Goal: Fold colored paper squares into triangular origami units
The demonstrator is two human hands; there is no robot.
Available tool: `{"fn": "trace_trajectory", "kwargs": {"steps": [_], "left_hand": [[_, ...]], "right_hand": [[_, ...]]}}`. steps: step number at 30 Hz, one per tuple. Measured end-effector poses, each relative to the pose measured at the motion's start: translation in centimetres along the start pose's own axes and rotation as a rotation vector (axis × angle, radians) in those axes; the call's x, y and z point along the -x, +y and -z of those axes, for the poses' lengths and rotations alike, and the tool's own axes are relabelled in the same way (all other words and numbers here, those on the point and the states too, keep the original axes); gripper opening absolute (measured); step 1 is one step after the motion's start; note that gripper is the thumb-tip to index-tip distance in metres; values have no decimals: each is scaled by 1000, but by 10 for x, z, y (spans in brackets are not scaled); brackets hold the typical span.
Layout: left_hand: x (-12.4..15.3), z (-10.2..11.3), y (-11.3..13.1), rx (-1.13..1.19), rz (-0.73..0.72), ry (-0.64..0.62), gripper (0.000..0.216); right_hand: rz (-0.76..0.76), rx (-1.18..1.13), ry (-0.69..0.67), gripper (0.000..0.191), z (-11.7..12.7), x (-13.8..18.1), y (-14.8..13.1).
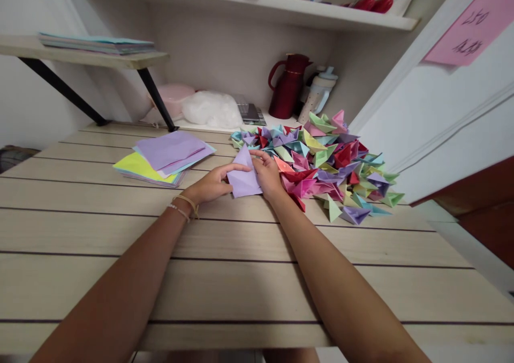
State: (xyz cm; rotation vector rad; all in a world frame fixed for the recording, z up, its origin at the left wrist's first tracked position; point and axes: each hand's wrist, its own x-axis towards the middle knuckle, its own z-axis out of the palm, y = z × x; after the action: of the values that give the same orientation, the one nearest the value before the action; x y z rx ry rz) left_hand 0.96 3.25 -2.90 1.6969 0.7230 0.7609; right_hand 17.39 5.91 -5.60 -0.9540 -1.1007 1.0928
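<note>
- The left hand (219,182) grasps a lilac paper (244,185) by its left side, one finger reaching across its face and the thumb down by the lower left edge.
- The right hand (267,173) grips the same piece along its right side, fingers curled at the edge; part of this hold is hidden behind the knuckles.
- Holding from both sides probably keeps the thin piece from slipping or twisting, and leaves its creases within reach of the fingertips.
- The loose sheets (171,149), lilac on top with yellow and pale blue showing beneath, lie beyond the left hand, apart from it; that spot seems chosen for an easy reach.
- The folded paper boats (321,165) are heaped beyond and to the right of the right hand, perhaps so that they stay out of the way; the heap's near left side comes close to the fingers.
- The near part of the desk (225,288) lies under the forearms, which likely gives them room to move.
- The lilac paper sits directly between the two hands, touching both, its pointed end directed away from the person and its broad end nearer; whether it rests on the slats or is slightly raised, I cannot tell.
</note>
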Motion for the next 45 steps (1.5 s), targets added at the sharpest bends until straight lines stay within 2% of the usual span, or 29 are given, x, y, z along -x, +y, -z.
{"fn": "trace_trajectory", "kwargs": {"steps": [4,12,15,18,21,24,27,30,34,38,42,45], "left_hand": [[0,1,0,-7,-34,-45,58],[-2,-1,1,-16,1,12,58],[-4,-2,-1,16,-8,120,43],[-6,-1,-7,9,-38,286,31],[-8,1,-11,-60,-20,387,37],[-8,1,-10,-79,-8,371,43],[-9,0,-8,-48,-32,359,35],[-11,-1,-9,50,-42,424,29],[-12,-1,-10,134,-7,498,34],[-10,-2,-7,92,3,490,40],[-9,-1,-8,44,-5,452,32],[-10,1,-11,53,-44,459,36]], "right_hand": [[-19,-21,-32,26,1,-1,0],[-8,-32,-26,25,1,0,-2],[13,-77,-21,25,1,-1,-1],[26,-122,-30,28,1,0,0],[34,-108,-34,31,0,1,-1],[40,-87,-25,30,-1,1,-2],[16,-117,-37,27,-2,0,-1],[7,-140,-66,26,-2,0,0],[20,-115,-93,24,-4,3,-1],[8,-114,-100,21,-5,5,-4],[14,-108,-113,20,-6,5,-7],[22,-99,-130,19,-6,5,-7]]}}
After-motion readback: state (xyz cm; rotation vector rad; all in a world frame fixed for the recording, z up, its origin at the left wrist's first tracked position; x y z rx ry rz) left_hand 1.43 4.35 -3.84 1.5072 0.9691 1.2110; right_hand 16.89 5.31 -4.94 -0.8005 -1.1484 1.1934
